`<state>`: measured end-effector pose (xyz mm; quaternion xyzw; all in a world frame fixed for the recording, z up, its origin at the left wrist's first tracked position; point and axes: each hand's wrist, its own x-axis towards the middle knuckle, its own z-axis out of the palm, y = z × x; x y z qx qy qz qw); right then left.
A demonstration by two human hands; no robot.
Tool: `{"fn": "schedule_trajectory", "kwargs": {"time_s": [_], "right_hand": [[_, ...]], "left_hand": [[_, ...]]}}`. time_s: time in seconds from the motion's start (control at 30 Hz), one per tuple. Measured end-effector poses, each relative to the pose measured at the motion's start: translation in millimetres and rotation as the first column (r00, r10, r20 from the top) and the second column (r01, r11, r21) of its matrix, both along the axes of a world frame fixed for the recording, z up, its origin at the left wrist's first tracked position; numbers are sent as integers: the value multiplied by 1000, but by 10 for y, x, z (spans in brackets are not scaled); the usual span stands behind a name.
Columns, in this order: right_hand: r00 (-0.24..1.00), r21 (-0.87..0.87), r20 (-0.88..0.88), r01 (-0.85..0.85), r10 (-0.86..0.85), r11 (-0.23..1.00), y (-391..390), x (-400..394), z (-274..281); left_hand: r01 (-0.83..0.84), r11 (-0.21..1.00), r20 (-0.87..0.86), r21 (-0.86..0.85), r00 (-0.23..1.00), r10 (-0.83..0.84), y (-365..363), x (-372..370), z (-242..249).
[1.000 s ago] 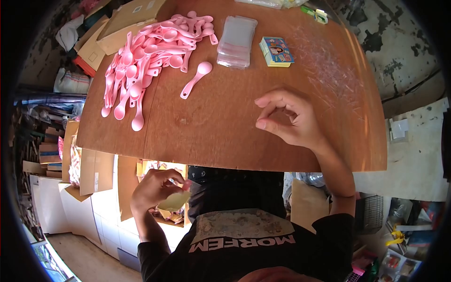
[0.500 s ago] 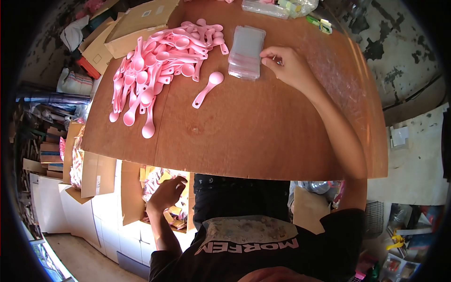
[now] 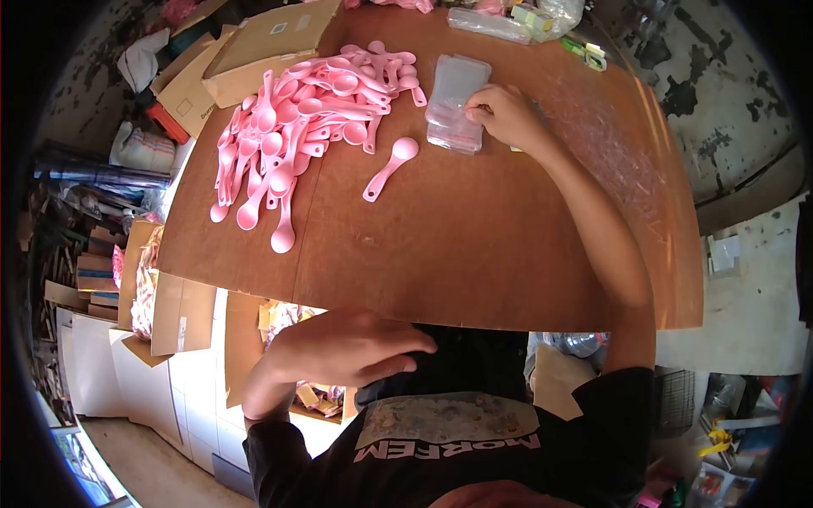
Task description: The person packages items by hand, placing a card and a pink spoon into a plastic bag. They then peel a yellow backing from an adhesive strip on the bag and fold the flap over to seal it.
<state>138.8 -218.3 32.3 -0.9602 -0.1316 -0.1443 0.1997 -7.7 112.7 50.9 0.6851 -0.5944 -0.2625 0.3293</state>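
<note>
Head view, curled fingers (image 3: pixel 479 101), glossy plastic bags (image 3: pixel 456 88)

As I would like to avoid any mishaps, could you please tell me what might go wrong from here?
The right hand is at the edge of the stacked clear bags; it might catch several at once or skew the stack. The lone pink spoon lies close by and could be knocked. The heaped spoons are loosely piled, so a bump might make some slide.
</note>
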Motion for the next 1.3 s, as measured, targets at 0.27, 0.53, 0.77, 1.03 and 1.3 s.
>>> {"fn": "schedule_trajectory", "kwargs": {"time_s": [0.27, 0.53, 0.77, 1.03, 1.3], "right_hand": [[880, -184, 351, -271, 320, 945, 574, -1234, 424], [799, -414, 257, -417, 543, 809, 703, -1903, 439], [909, 133, 188, 351, -371, 927, -461, -961, 186], [833, -115, -143, 522, -534, 845, -851, -635, -41], [920, 419, 129, 288, -370, 861, -637, -937, 226]], "left_hand": [[-789, 609, -994, -87, 109, 0, -532, 77, -323], [-723, 690, -973, -13, -149, -175, -837, -120, -473], [-904, 421, -964, -73, -45, -264, -957, -17, -351], [-908, 400, -977, -128, 46, -207, -980, -10, -327], [-915, 354, -952, -194, 89, -293, -910, 65, -297]]}}
